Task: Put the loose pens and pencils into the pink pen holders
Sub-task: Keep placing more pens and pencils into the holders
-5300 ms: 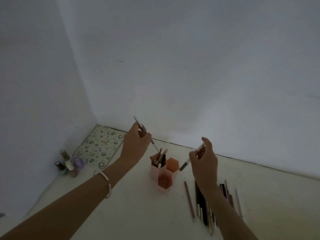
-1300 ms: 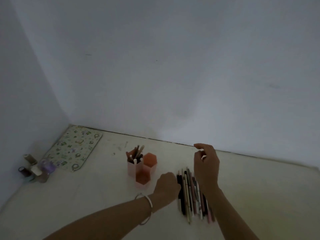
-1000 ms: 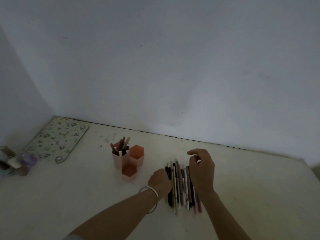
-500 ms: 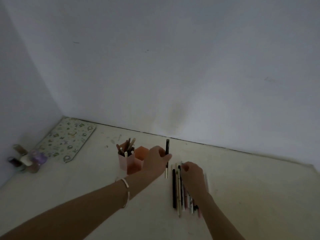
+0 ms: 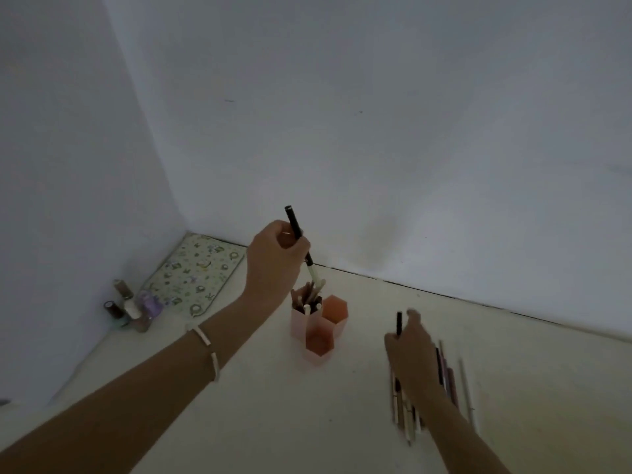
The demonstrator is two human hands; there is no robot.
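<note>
Three joined pink hexagonal pen holders (image 5: 319,340) stand mid-table; the rear-left cell holds several pens and pencils. My left hand (image 5: 273,265) hovers just above that cell, gripping a black-and-white pen (image 5: 294,227) tilted with its white end touching the pens inside. My right hand (image 5: 412,354) is to the right of the holders, over the row of loose pens and pencils (image 5: 448,374), pinching a dark pen (image 5: 398,323) held upright. The hand hides part of the row.
A patterned mat (image 5: 195,271) lies in the far left corner against the wall. Several small bottles (image 5: 131,307) stand in front of it by the left wall. White walls close off the table's back and left sides.
My left hand has carried the black-and-white pen left and up from beside the pile to above the rear-left holder. My right hand has lifted a dark pen from the row.
</note>
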